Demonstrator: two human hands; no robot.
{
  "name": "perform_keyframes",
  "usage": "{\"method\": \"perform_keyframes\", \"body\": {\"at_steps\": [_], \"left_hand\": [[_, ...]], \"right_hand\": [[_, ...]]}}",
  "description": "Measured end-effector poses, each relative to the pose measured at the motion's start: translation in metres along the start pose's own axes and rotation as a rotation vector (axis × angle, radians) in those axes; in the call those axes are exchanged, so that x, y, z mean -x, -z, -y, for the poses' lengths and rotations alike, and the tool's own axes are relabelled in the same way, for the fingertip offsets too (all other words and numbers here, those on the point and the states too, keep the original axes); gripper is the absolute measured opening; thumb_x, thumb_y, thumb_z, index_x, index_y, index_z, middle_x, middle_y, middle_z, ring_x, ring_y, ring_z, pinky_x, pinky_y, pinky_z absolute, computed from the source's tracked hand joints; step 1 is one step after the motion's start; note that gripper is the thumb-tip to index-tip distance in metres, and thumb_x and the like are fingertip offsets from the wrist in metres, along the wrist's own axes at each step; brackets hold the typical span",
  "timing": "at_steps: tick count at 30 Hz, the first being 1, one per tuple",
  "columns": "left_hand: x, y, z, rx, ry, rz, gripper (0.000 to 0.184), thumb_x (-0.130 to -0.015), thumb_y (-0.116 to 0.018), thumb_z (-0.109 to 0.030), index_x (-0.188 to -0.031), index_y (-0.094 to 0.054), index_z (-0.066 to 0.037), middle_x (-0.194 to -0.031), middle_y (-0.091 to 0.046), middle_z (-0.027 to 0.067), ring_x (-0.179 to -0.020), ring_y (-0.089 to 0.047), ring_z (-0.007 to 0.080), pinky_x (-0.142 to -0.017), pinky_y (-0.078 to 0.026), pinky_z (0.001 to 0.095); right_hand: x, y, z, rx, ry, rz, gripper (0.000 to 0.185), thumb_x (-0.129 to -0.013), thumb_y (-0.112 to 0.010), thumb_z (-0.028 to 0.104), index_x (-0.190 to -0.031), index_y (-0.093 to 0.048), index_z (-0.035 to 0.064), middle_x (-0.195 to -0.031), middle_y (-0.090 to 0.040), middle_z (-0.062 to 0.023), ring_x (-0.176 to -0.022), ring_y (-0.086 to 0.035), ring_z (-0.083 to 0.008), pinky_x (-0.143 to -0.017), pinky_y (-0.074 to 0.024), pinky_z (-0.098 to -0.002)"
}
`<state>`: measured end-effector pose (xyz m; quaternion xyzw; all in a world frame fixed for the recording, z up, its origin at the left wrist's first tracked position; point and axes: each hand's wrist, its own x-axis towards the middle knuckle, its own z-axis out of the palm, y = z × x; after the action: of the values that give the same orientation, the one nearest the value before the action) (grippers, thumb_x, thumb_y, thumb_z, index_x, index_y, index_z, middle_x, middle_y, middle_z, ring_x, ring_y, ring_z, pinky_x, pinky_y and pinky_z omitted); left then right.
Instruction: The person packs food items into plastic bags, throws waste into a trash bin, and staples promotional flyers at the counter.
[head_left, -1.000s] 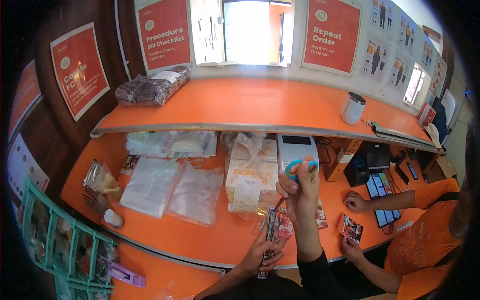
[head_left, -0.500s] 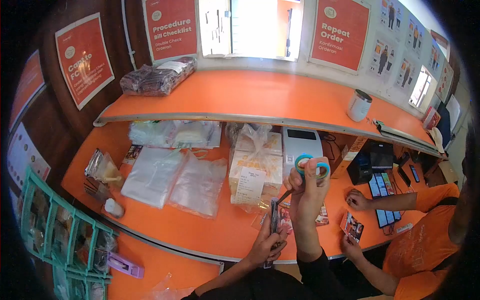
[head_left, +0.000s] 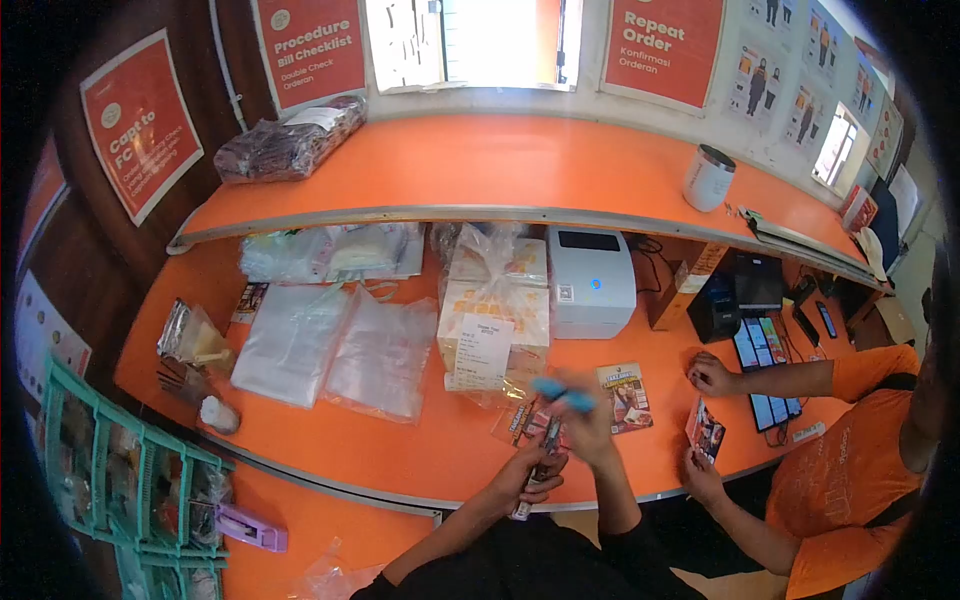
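Observation:
Near the front edge of the orange counter, my left hand [head_left: 525, 478] is wrapped round a long, narrow dark packet [head_left: 550, 436], held tilted; its contents cannot be made out. My right hand [head_left: 590, 430] is closed on scissors [head_left: 562, 394] with blue handles, smeared by motion, just above the packet's upper end. Whether the blades touch the packet is hidden. Just beyond both hands stands a tied clear bag [head_left: 497, 290] with boxes inside and a white receipt [head_left: 484, 350] on its front. Printed cards lie beneath and beside my hands, among them one flyer [head_left: 625, 398].
Flat plastic bags [head_left: 380, 355] lie to the left, near a small white bottle [head_left: 219, 414]. A white printer [head_left: 592, 285] stands behind. At the right, a co-worker in an orange shirt [head_left: 840, 480] holds a card [head_left: 705, 432]. A purple tape dispenser [head_left: 250, 528] sits lower left.
My right hand has dropped with the scissors from in front of the printer to the packet's top end. The view has shifted slightly; the packet stays in my left hand.

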<state>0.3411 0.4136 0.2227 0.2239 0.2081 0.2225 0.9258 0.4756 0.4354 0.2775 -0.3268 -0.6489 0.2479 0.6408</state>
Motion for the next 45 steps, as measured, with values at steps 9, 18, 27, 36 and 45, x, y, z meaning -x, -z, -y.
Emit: {"method": "perform_keyframes", "body": {"at_steps": [9, 18, 27, 36, 45], "left_hand": [[-0.001, 0.014, -0.003, 0.167, -0.033, 0.06, 0.007, -0.089, -0.043, -0.015, -0.094, -0.04, -0.012, -0.063, -0.037, -0.0009, -0.037, -0.029, 0.005, -0.027, -0.023, 0.0169], [0.04, -0.032, -0.023, 0.096, -0.104, 0.166, 0.021, -0.086, -0.046, -0.013, -0.104, -0.037, -0.015, -0.066, -0.033, 0.0019, -0.037, -0.026, 0.0049, -0.026, -0.022, 0.017], [0.056, -0.055, -0.027, 0.014, -0.117, 0.201, 0.03, -0.083, -0.05, -0.01, -0.107, -0.033, -0.016, -0.066, -0.033, 0.0031, -0.036, -0.026, 0.0051, -0.028, -0.025, 0.0172], [0.052, -0.045, -0.023, 0.005, -0.167, 0.299, 0.047, -0.086, -0.048, -0.007, -0.125, -0.024, -0.018, -0.075, -0.035, 0.0047, -0.04, -0.03, 0.0063, -0.029, -0.027, 0.0162], [0.049, -0.059, -0.029, -0.125, -0.244, 0.119, 0.063, -0.087, -0.046, -0.005, -0.138, -0.011, -0.021, -0.086, -0.04, 0.0055, -0.044, -0.032, 0.0063, -0.033, -0.029, 0.0168]], "right_hand": [[-0.016, 0.014, 0.01, -0.574, -0.029, -0.702, 0.023, -0.098, -0.047, 0.029, -0.1, -0.047, 0.0061, -0.084, -0.053, -0.0051, -0.074, -0.051, -0.0129, -0.068, -0.0439, -0.0298], [-0.004, 0.082, -0.119, 0.002, -0.551, -0.306, 0.029, -0.098, -0.047, 0.031, -0.102, -0.055, 0.0039, -0.08, -0.056, -0.0051, -0.068, -0.054, -0.0103, -0.062, -0.0474, -0.0264], [0.016, 0.098, -0.195, 0.812, -0.765, -0.018, 0.029, -0.091, -0.056, 0.028, -0.107, -0.053, 0.0037, -0.083, -0.065, -0.0168, -0.077, -0.065, -0.0243, -0.065, -0.0511, -0.0372], [-0.016, 0.049, -0.04, 0.233, -0.378, -0.228, 0.019, -0.084, -0.062, 0.011, -0.1, -0.057, 0.0023, -0.083, -0.06, -0.0082, -0.075, -0.058, -0.0153, -0.064, -0.045, -0.0265], [-0.009, 0.01, 0.067, 0.432, -0.044, 0.123, 0.021, -0.076, -0.065, -0.001, -0.097, -0.062, -0.0003, -0.094, -0.061, -0.0129, -0.076, -0.062, -0.0221, -0.064, -0.0502, -0.0292]]}}
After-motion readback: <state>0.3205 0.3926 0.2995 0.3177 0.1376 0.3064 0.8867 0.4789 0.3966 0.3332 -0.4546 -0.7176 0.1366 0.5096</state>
